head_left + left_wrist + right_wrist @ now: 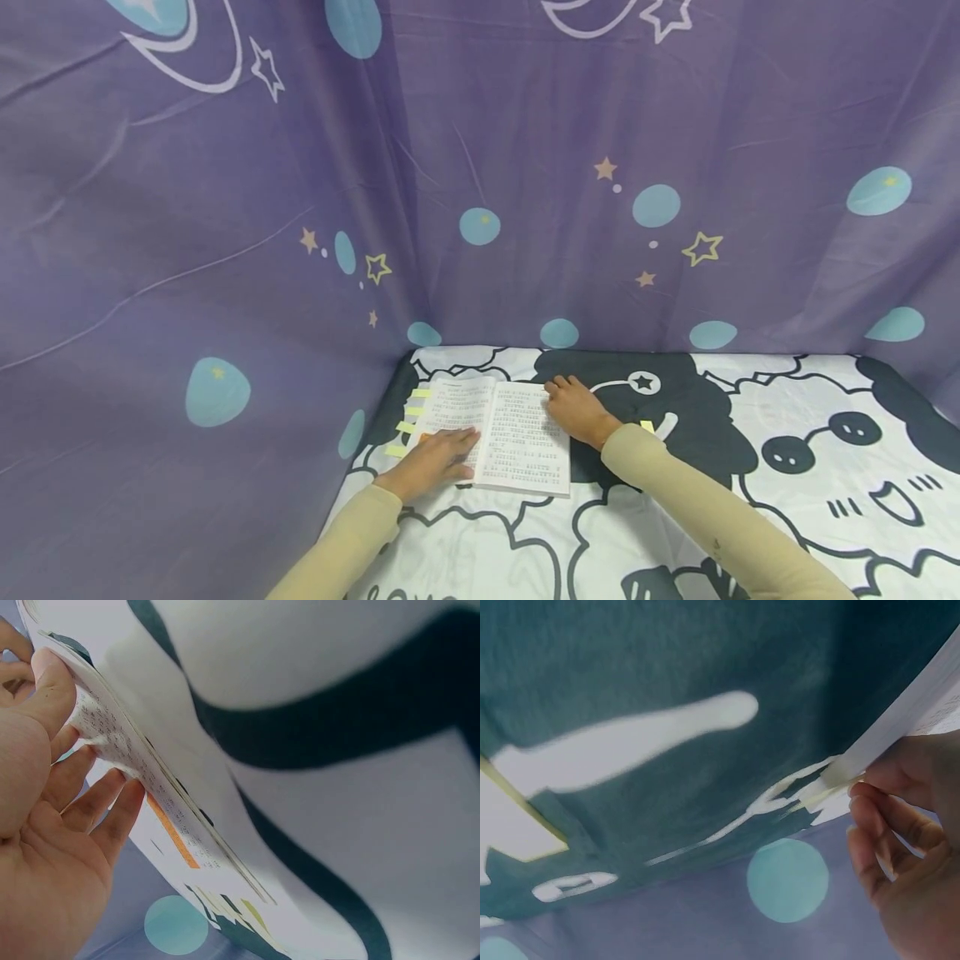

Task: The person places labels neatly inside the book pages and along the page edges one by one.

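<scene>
An open book (525, 442) with printed pages lies on the patterned cloth. My left hand (435, 461) rests on its left page, fingers fairly straight; the left wrist view shows the fingertips on the print beside an orange strip (174, 832). At the top right edge of the right page is my right hand (581, 411). In the right wrist view, its thumb and forefinger pinch the end of a pale yellow sticky tab (829, 796) against the book's edge (900, 720). How far the tab lies on the page is hidden.
Several yellow tabs (406, 427) stick out from the book's left edge. A small yellow-edged pad of sticky notes (525, 825) lies on the black part of the cloth (675, 500), right of the book. Purple curtains (525, 167) hang behind and at left.
</scene>
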